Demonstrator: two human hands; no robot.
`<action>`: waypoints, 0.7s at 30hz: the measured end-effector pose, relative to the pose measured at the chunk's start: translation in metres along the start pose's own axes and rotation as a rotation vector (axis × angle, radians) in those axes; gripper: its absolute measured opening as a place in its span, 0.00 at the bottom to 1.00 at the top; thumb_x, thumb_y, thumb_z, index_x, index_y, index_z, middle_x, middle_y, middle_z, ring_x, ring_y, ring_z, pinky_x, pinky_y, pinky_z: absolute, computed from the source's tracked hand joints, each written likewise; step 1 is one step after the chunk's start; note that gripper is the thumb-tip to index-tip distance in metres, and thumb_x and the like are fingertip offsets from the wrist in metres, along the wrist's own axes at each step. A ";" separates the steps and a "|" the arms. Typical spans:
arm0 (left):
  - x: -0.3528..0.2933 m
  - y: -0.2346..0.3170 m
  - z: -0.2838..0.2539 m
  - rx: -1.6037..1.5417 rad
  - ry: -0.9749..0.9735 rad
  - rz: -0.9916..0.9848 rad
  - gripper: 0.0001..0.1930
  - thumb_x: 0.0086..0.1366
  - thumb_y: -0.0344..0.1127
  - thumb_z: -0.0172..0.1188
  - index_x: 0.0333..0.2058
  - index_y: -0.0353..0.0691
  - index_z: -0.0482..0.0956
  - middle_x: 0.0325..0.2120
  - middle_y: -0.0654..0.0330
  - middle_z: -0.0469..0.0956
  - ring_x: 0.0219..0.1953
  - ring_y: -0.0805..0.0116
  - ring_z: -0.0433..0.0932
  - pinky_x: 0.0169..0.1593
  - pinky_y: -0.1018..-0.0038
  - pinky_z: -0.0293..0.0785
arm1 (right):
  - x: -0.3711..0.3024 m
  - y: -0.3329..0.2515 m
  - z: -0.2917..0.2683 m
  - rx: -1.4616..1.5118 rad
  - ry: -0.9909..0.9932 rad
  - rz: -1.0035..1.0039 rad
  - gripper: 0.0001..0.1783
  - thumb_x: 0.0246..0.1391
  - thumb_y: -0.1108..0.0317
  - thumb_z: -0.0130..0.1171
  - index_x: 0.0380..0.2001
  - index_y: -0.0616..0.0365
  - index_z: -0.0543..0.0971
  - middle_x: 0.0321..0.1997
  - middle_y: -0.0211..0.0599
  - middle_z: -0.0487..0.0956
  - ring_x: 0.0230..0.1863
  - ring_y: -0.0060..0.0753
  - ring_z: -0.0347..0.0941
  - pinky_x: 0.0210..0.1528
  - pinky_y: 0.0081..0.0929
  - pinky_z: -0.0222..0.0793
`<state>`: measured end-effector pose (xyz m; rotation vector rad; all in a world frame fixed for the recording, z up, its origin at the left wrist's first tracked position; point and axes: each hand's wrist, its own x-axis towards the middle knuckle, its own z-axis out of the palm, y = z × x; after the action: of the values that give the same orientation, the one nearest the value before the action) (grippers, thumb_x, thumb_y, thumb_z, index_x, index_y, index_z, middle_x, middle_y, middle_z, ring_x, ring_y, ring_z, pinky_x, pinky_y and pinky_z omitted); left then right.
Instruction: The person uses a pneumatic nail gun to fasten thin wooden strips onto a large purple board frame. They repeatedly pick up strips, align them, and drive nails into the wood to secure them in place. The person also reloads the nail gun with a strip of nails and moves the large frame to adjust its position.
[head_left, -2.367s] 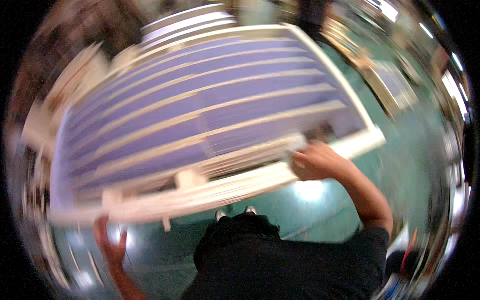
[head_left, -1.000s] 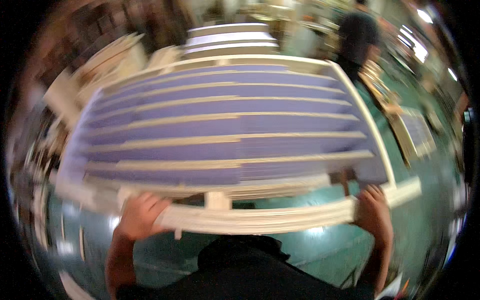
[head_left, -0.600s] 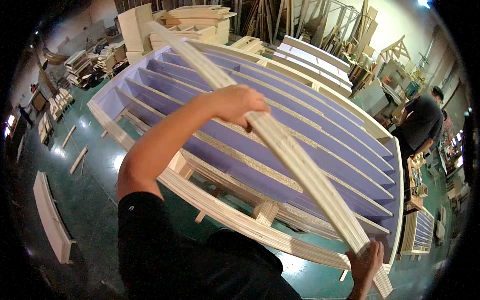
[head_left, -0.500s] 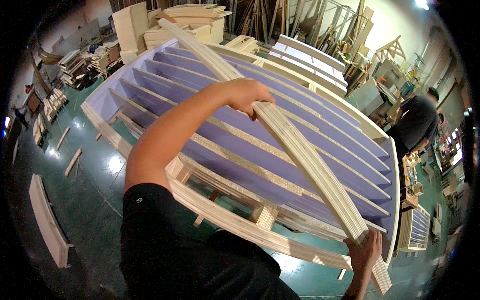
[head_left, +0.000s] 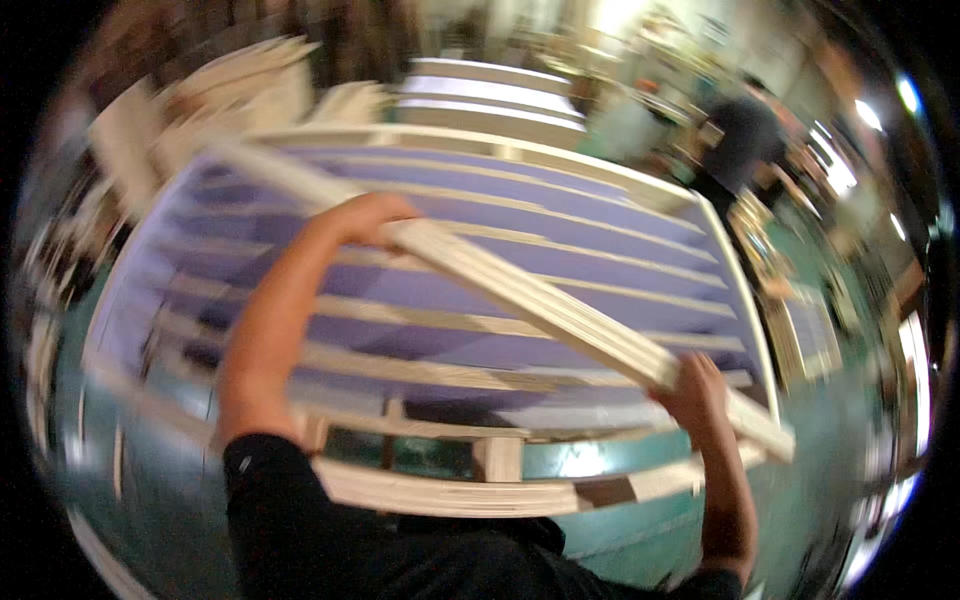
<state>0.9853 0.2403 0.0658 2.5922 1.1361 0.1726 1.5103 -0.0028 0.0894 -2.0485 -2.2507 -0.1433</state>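
A long, pale laminated wooden beam (head_left: pixel 530 302) slants across the view from far left to near right, held above a large wooden frame. My left hand (head_left: pixel 375 217) wraps around its upper stretch. Toward the beam's near right end, my right hand (head_left: pixel 697 386) is closed round it. Beneath lies the frame with purple panels (head_left: pixel 470 283) between several pale wooden slats (head_left: pixel 430 318). Along its near side runs a curved wooden rail (head_left: pixel 450 496), joined by a short block (head_left: pixel 498 459). The beam's far end is blurred.
Cut wood pieces (head_left: pixel 235 88) are stacked at the far left. Behind the frame stands a white panel with wooden strips (head_left: pixel 490 98). A person in dark clothing (head_left: pixel 738 142) works at the far right, beside a smaller slatted frame (head_left: pixel 805 332). The floor (head_left: pixel 645 545) is green.
The beam has swung to a flatter slant, its near right end rising in view. My right hand has moved up, my left hand leftward. Both keep hold. The whole view has shifted and blurred.
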 end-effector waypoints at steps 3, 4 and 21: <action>-0.036 -0.027 0.005 0.012 0.134 -0.227 0.37 0.51 0.33 0.77 0.62 0.45 0.76 0.58 0.50 0.76 0.61 0.50 0.74 0.66 0.59 0.68 | 0.065 0.009 0.016 -0.012 -0.032 -0.094 0.34 0.43 0.39 0.74 0.39 0.56 0.75 0.42 0.45 0.79 0.48 0.52 0.77 0.48 0.47 0.71; -0.031 -0.024 0.008 0.044 0.218 -0.254 0.39 0.51 0.32 0.77 0.64 0.45 0.74 0.61 0.50 0.75 0.64 0.50 0.72 0.68 0.59 0.67 | 0.079 0.028 0.021 0.022 0.039 -0.208 0.33 0.44 0.37 0.72 0.39 0.53 0.75 0.42 0.43 0.80 0.48 0.53 0.78 0.49 0.51 0.70; -0.140 0.359 0.231 -0.022 0.101 -0.456 0.28 0.65 0.60 0.61 0.50 0.41 0.82 0.54 0.46 0.79 0.54 0.40 0.77 0.58 0.46 0.70 | 0.450 0.132 0.118 -0.017 0.111 0.043 0.32 0.43 0.52 0.77 0.54 0.41 0.80 0.61 0.28 0.77 0.68 0.44 0.67 0.66 0.81 0.50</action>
<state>1.1936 -0.1452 -0.0355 2.2521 1.7113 0.2107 1.5988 0.4691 0.0326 -2.0418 -2.1456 -0.2666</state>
